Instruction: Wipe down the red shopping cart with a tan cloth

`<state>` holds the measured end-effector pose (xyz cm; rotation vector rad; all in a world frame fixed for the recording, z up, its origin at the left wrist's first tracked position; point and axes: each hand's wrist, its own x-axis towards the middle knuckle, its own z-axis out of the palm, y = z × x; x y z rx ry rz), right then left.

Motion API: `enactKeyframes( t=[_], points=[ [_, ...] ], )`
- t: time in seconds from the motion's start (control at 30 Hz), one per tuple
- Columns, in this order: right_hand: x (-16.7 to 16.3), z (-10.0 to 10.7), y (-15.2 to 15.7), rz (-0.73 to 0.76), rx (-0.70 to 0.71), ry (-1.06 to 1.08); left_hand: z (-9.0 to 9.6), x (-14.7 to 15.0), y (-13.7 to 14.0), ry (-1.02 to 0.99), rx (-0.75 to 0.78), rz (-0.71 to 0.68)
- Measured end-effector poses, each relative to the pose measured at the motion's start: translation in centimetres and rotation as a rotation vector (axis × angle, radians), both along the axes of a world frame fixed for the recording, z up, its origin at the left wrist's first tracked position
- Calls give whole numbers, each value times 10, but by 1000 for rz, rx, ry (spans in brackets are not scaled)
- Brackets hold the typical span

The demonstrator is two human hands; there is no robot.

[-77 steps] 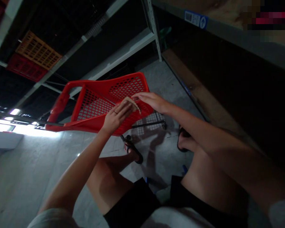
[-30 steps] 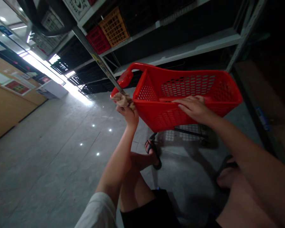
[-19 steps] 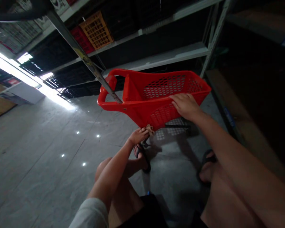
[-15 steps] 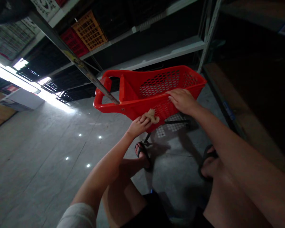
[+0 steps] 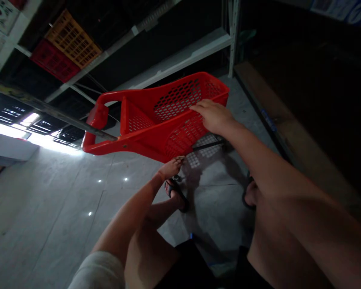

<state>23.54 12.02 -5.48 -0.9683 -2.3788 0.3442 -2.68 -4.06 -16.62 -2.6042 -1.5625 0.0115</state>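
Note:
A red plastic shopping cart (image 5: 144,138) with perforated basket walls stands in front of me, its handle to the left. My right hand (image 5: 215,116) rests over the near rim of the basket, fingers hooked over the edge and thumb on the outside. Down at the basket's lower near edge is my left hand (image 5: 171,168), its fingers closed against the red wall. The beige cloth that it held a moment ago is almost wholly hidden behind the fingers. Below the basket, a dark frame bar and a grey lower grid (image 5: 209,149) show.
Behind the cart runs a metal shelf rack (image 5: 180,60) with an orange crate (image 5: 74,40) and a dark red crate (image 5: 54,60). A slanting metal pole (image 5: 48,108) crosses near the handle. A wooden ledge (image 5: 267,96) lies to the right. My sandaled feet are on the concrete floor (image 5: 63,200).
My left hand has slid down to the basket's lower edge, and the cloth has gone mostly out of sight. The view has shifted, so the cart sits further left. My right hand stays on the rim.

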Motion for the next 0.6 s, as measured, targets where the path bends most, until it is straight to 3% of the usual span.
enactKeyframes(
  t=[0.13, 0.2, 0.27, 0.37, 0.5, 0.6],
  points=[
    [0, 1, 6, 0, -29, 22, 49, 9, 47, 83, -43, -212],
    [7, -3, 13, -75, -24, 47, 71, 26, 76, 106, 60, -229],
    [19, -11, 22, -182, -21, 51, 78, 44, 96, 79, 153, -191],
    [36, -26, 36, -227, -54, 37, 58, 54, 94, -5, 162, -133],
    [42, -41, 47, -182, -53, 70, 16, 30, 55, -7, -83, -192],
    [36, -41, 48, -175, -52, 84, 20, 10, 40, 46, -166, -239]
  ],
)
